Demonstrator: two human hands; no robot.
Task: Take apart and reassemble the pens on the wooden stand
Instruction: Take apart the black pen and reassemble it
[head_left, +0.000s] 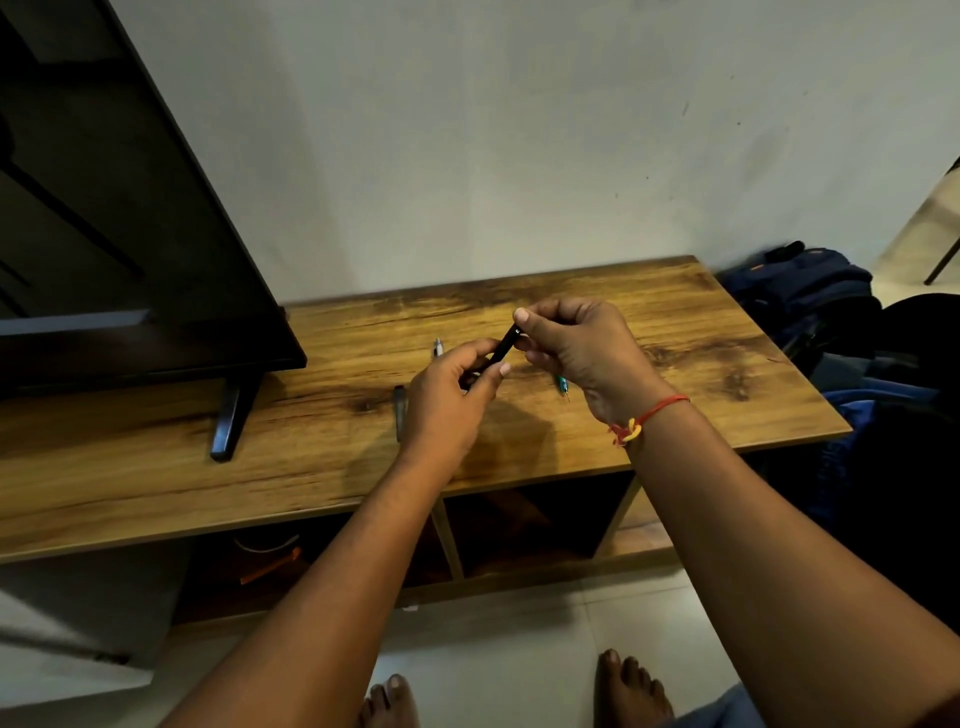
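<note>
**Both hands working a black pen above the stand**

The left hand (447, 400) is pinching the lower end of the black pen (501, 349), while the right hand (576, 345), at its 2 o'clock, is closing fingertips on the upper end. The pen is hanging over the wooden stand (156, 467). It is probably light, stiff and smooth, so gripping either side of the joint should be suiting a twist.

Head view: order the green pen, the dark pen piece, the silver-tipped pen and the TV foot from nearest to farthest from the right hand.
From the right hand:
1. Green pen, on the stand just under that hand.
2. Silver-tipped pen, beyond the left hand.
3. Dark pen piece, at the left hand's outer side; close to the silver-tipped pen's rank, but slightly farther.
4. TV foot, far left.
</note>
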